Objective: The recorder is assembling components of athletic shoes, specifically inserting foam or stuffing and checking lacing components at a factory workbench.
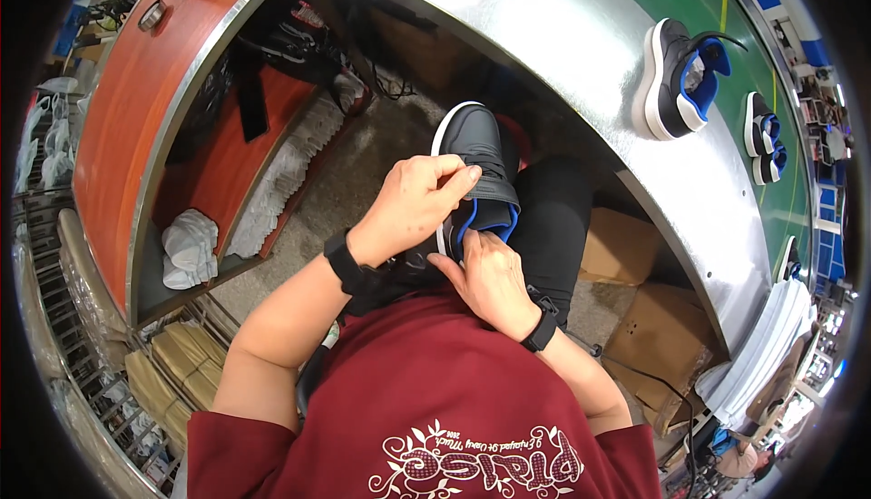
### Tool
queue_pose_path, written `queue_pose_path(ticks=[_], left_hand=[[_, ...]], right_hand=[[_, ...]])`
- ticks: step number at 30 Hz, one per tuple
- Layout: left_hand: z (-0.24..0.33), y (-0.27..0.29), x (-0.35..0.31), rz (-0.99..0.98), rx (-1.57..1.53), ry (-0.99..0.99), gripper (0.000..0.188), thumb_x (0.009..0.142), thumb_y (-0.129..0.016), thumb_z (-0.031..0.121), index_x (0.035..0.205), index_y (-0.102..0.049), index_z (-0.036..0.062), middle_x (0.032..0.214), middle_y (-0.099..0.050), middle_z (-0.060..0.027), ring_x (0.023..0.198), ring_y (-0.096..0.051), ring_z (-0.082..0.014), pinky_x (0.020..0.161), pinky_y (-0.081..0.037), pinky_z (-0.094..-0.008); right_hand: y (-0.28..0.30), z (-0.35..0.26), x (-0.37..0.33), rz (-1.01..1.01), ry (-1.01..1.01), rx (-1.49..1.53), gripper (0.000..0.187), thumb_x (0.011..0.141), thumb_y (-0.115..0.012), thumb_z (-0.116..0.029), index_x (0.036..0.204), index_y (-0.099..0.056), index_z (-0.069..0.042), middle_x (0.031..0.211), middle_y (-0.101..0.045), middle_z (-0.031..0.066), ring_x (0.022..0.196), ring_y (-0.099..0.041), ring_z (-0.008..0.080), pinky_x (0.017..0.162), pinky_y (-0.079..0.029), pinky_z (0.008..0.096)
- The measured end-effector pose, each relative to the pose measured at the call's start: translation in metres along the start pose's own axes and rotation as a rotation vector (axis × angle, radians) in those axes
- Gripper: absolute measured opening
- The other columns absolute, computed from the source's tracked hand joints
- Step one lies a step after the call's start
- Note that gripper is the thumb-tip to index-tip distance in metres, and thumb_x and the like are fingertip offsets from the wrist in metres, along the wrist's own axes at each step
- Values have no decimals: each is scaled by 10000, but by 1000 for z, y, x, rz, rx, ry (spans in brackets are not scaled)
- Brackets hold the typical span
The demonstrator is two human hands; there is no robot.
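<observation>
Head view: black shoe (pixel 470 132) held close before our maroon shirt (pixel 435 372), long axis running away from us, toe far, heel near. Left hand (pixel 417 198) beside mid-shoe, thumb and forefinger narrowed on strap (pixel 497 189) at its left end. Right hand (pixel 493 274) nearer heel, fingers reaching into blue-lined opening (pixel 494 212); fingertips hidden, we cannot tell how firmly they hold. Second shoe (pixel 667 82) on metal counter (pixel 562 54), ahead-right, well apart.

Black sneaker (pixel 472 130), left hand (pixel 406 204) at its strap (pixel 497 192), right hand (pixel 494 278) at its blue-lined opening (pixel 494 216), maroon shirt (pixel 435 367) below
</observation>
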State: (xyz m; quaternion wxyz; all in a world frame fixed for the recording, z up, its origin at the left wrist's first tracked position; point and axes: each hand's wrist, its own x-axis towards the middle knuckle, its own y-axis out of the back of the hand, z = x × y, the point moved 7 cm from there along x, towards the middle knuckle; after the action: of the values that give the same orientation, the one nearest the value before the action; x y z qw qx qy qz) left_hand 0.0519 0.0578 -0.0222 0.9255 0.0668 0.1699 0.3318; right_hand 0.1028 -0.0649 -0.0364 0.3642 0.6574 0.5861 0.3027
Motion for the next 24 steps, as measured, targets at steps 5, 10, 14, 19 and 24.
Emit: queue_pose_path(ticks=[5,10,14,19,24], left_hand=[[-4,1,3,-51,-114,92,355,946,-581,301,715,-599,32,603,-544,25,534,-482,-29,500,-396,-190],[-33,-6,-6,-81,-276,203,340,950,-584,312,737,-621,49,617,-558,31,543,-493,-22,507,-403,-176],[-42,-11,-8,-93,-363,236,331,952,-588,323,759,-630,57,626,-563,33,551,-501,-17,516,-412,-168],[-39,-16,-5,-117,-290,207,314,952,-591,292,780,-639,34,627,-569,28,559,-505,-23,523,-422,-175],[-24,-19,-11,-36,-42,38,306,939,-598,231,766,-631,-20,594,-570,-15,555,-518,-55,512,-423,-244]], right_hand=[[-5,9,4,32,-62,-32,295,800,-706,-250,742,-569,5,560,-567,145,500,-592,297,495,-481,398],[0,20,6,25,-127,108,307,806,-693,-253,702,-562,5,575,-589,171,515,-605,319,503,-481,403],[3,24,7,5,-160,182,313,805,-695,-246,679,-559,7,576,-591,182,526,-609,338,510,-485,402],[11,31,8,-42,-219,259,333,797,-704,-247,658,-555,16,547,-563,190,511,-601,343,502,-476,398],[10,38,7,-98,-277,346,373,788,-716,-240,612,-527,27,520,-534,189,479,-579,345,483,-453,396]])
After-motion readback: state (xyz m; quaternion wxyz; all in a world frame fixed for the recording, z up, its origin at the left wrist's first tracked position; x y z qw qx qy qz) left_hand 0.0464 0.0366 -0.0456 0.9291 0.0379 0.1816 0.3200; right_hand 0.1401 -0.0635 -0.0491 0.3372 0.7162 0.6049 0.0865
